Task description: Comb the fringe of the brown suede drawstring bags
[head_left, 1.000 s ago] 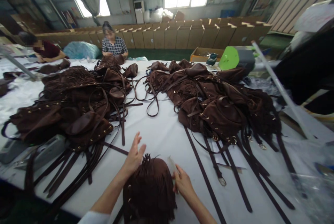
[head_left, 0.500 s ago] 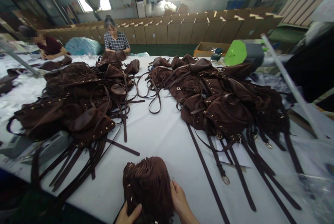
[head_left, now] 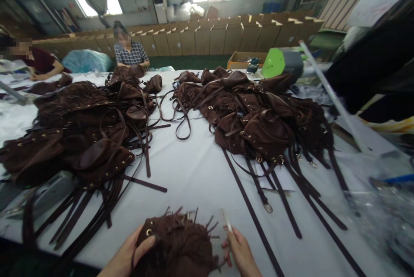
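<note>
At the bottom of the head view is a dark brown fringed bag with gold eyelets, its fringe strands sticking out along the upper edge. My left hand grips its left side, thumb on top beside an eyelet. Just right of the bag, my right hand is closed around a slim silvery tool that points up and away; its exact kind is too blurred to tell. A small gap separates the right hand from the bag, and a few strands reach toward the fingers.
Piles of similar brown bags lie to the left and right on the white table, long straps trailing toward me. Two people sit across the table. A green and grey machine, a metal pole and clear plastic are right; cardboard boxes stand behind.
The bag has been turned and lowered, and its fringe now stands out at the top. My right hand has come away from the bag's side, with the silvery tool now showing. The view has shifted right.
</note>
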The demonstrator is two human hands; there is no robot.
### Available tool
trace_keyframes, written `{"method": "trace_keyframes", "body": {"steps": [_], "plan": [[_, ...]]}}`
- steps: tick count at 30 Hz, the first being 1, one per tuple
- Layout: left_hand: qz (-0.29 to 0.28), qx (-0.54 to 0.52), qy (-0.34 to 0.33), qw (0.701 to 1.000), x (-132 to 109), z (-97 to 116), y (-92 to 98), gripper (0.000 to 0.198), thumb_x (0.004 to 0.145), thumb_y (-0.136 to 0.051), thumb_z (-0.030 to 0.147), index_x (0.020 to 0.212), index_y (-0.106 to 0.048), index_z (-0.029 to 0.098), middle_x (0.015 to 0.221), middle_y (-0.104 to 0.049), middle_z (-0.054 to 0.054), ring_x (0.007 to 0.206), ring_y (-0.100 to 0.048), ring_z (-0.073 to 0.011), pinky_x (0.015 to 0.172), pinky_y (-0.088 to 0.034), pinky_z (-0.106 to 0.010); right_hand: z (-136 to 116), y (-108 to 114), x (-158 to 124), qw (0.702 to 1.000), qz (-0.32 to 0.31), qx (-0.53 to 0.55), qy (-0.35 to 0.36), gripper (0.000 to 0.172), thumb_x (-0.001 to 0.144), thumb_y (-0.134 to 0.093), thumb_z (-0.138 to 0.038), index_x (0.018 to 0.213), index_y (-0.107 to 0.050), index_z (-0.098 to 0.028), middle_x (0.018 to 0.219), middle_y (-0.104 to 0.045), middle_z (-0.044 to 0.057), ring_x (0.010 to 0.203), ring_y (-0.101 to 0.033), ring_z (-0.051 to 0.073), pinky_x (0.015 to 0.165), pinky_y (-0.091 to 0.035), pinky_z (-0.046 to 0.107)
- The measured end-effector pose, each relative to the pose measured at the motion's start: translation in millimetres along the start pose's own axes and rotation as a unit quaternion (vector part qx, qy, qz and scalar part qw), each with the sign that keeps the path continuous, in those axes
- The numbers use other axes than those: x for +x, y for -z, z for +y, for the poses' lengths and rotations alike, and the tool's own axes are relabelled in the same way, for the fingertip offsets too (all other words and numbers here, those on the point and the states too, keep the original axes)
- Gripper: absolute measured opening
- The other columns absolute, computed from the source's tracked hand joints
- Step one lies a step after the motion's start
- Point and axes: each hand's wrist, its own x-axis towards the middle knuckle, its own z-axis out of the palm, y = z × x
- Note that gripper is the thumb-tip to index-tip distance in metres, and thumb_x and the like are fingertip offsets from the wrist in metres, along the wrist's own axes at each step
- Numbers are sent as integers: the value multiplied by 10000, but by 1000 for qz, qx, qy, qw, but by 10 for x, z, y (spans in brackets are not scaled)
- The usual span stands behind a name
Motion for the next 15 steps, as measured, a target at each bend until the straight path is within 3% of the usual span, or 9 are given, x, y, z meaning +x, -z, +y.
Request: {"method": "trace_keyframes", "body": {"steps": [2, 5, 7, 12, 15], "plan": [[6, 0, 0, 1000, 22, -23, -14, 559, 792, -629, 451, 1279, -539, 193, 1259, -616, -91, 1245, -480, -319, 1087, -343, -456, 82, 85, -75, 986, 19, -129, 103, 439, 825, -449, -434, 1151, -542, -155, 563, -567, -19, 447, -546, 163, 453, -434, 262], [13, -37, 8, 999, -3, 48, -22, 642, 681, -730, 451, 1252, -566, 209, 1201, -656, -78, 1231, -489, -348, 1067, -371, -469, 100, 107, -143, 931, -7, -278, 236, 481, 887, -343, -392, 1258, -514, -137, 580, -582, 2, 550, -589, 194, 620, -479, 310], [18, -54, 14, 998, -46, 150, -5, 674, 628, -768, 437, 1239, -577, 226, 1195, -660, -64, 1225, -492, -360, 1058, -381, -475, 30, 57, -127, 918, -38, -298, 259, 480, 913, -285, -370, 1268, -507, -134, 612, -605, 16, 571, -597, 194, 623, -476, 309], [26, -37, 26, 999, -170, 430, 59, 647, 624, -771, 421, 1220, -600, 237, 1221, -646, -51, 1256, -457, -364, 1085, -349, -469, -332, -86, -55, 929, -83, -252, 258, 476, 938, -273, -394, 1312, -457, -164, 710, -636, 18, 629, -625, 167, 647, -481, 280], [26, -26, 22, 999, -205, 473, 61, 658, 610, -783, 407, 1221, -600, 247, 1234, -639, -47, 1286, -422, -359, 1112, -308, -460, -511, -69, -170, 919, -121, -253, 276, 455, 939, -291, -376, 1317, -459, -187, 689, -624, 2, 622, -616, 161, 665, -478, 280]]}}
